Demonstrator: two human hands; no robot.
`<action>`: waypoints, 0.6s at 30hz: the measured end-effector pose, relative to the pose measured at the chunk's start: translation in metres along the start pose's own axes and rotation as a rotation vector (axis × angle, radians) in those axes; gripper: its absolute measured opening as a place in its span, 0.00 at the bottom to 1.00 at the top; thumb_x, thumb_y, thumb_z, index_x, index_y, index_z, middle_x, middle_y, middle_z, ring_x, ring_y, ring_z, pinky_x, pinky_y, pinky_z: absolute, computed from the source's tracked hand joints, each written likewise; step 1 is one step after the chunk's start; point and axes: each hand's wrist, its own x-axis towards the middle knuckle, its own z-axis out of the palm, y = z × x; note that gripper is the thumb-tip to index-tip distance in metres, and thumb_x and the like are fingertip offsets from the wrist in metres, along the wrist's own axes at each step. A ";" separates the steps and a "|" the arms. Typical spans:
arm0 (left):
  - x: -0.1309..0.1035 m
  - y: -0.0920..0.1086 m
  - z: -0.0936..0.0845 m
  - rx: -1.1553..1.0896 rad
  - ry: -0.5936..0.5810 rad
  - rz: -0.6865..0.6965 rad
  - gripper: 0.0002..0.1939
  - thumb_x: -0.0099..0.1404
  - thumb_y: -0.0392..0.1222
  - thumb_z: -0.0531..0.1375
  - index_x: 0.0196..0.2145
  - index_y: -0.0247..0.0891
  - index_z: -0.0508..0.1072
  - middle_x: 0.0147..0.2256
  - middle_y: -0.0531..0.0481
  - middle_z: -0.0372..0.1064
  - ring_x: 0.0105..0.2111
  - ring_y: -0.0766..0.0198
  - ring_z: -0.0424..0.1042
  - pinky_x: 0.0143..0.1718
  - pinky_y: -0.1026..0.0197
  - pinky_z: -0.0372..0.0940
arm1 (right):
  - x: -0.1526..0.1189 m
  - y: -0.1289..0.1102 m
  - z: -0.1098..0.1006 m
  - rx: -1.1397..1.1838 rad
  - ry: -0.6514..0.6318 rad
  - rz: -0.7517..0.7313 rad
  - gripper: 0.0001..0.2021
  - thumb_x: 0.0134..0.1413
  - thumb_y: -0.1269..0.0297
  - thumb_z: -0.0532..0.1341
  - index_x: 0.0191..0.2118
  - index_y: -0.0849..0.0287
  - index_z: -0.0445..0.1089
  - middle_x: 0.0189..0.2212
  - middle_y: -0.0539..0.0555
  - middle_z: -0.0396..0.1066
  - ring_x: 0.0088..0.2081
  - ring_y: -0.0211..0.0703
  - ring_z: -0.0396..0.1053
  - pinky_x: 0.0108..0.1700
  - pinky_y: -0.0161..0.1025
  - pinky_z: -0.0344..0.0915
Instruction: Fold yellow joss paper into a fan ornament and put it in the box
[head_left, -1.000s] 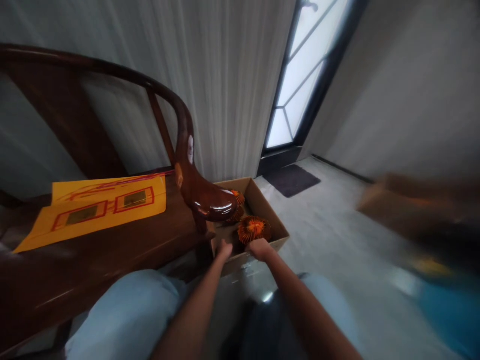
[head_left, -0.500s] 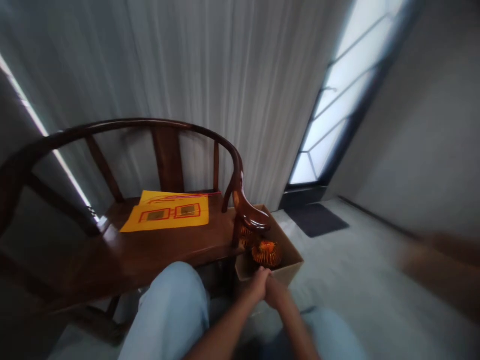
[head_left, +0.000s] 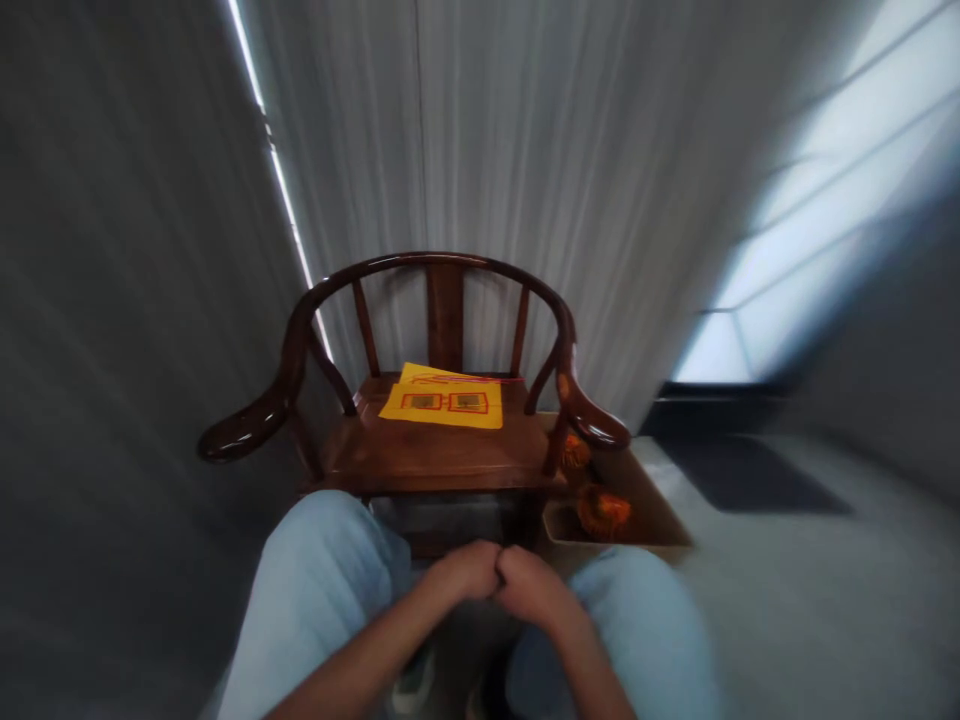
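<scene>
My left hand (head_left: 472, 568) and my right hand (head_left: 528, 582) meet between my knees, knuckles touching. Both are closed, with fingers curled inward; nothing shows sticking out of them, and the palms are hidden. In front of them stands a dark wooden armchair (head_left: 442, 450) with a curved back rail. On its seat lie yellow paper sheets (head_left: 442, 412), the front one bearing two red-framed squares. Thin reddish strips (head_left: 465, 379) lie across the back sheet.
Right of the chair, a cardboard box (head_left: 652, 490), partly behind the armrest, contains orange fringed ornaments (head_left: 602, 512). Beyond it a dark mat (head_left: 750, 475) lies on the grey floor by a bright glazed door (head_left: 810, 220). A grey curtain-like wall (head_left: 510, 150) stands behind the chair.
My view has swung left, so the whole chair now shows and the box sits further right. My hands remain together between my knees; the papers on the seat look unchanged.
</scene>
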 end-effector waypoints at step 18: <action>0.077 -0.012 -0.197 0.787 0.421 0.009 0.33 0.67 0.48 0.55 0.66 0.35 0.52 0.69 0.33 0.38 0.67 0.44 0.48 0.62 0.43 0.51 | 0.244 0.048 -0.072 0.014 0.548 -0.176 0.25 0.57 0.56 0.60 0.58 0.63 0.65 0.57 0.67 0.63 0.60 0.58 0.59 0.61 0.53 0.56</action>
